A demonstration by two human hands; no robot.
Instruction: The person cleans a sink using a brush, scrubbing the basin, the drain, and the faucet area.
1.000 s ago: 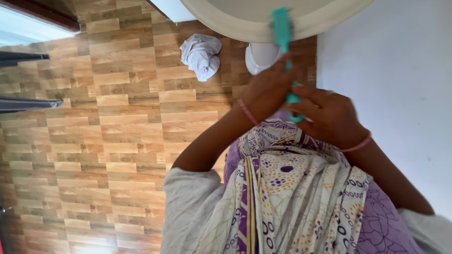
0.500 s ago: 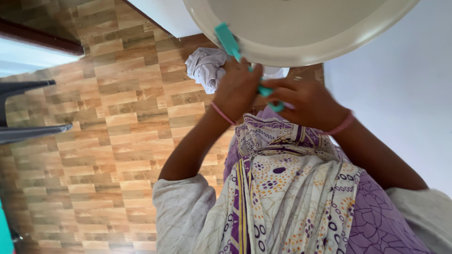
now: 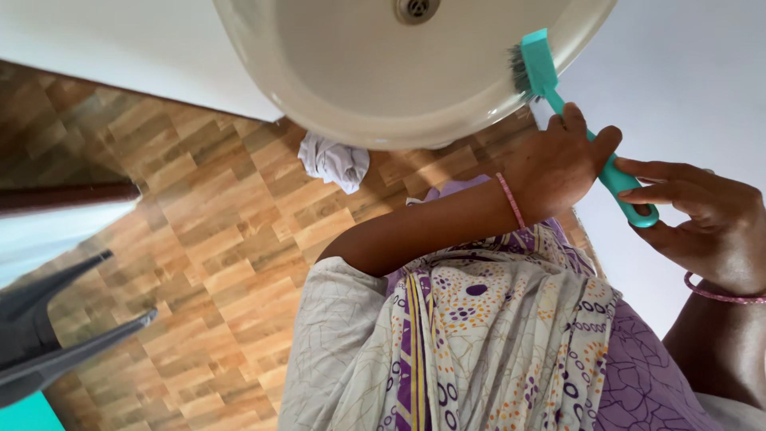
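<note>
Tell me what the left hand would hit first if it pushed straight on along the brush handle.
Probably the sink basin: the left hand grips the teal brush, whose bristles already sit at the basin's rim. Depth is unclear.

A teal plastic brush [image 3: 558, 96] with dark bristles rests against a smooth, glossy cream ceramic basin [image 3: 359, 88] with a metal drain [image 3: 415, 8]. Below, wood-look floor tiles [image 3: 207, 239] have a slight sheen, and a crumpled white cloth [image 3: 333, 161] looks soft and matt.
</note>
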